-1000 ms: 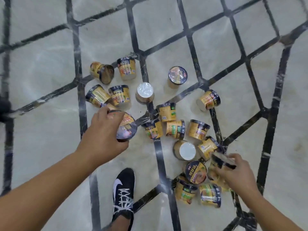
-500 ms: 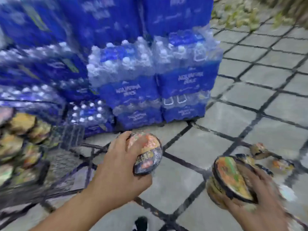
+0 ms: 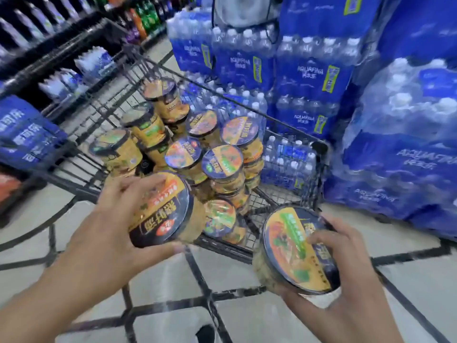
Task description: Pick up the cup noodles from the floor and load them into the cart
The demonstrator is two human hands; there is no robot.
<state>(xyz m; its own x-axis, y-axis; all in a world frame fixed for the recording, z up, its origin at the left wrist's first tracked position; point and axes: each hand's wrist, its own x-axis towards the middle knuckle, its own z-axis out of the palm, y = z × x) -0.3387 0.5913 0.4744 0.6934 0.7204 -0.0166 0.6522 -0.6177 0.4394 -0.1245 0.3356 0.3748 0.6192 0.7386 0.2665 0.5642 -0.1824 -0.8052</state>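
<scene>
Cups are gripped one in each hand, left hand (image 3: 111, 224) around a cup (image 3: 163, 211) at centre frame, right hand (image 3: 346, 273) around another (image 3: 296, 253) at lower right, both short of the cart (image 3: 319, 154), so loading onto its stacked cups (image 3: 197, 149) is judged next.

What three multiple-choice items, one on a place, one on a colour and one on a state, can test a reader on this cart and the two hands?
1. Where do the loaded cup noodles stand?
A. in the dark wire cart
B. on a shelf
C. on the water packs

2. What colour is the wrap of the stacked water-bottle packs?
A. red
B. blue
C. white

3. What is the left hand's state?
A. empty
B. on the cart handle
C. grip shut on a round yellow-lidded noodle cup

Answers: 1 A, the cups sit inside the dark wire cart. 2 B, the stacked water-bottle packs are blue. 3 C, the left hand clasps the round yellow-lidded noodle cup.
</scene>
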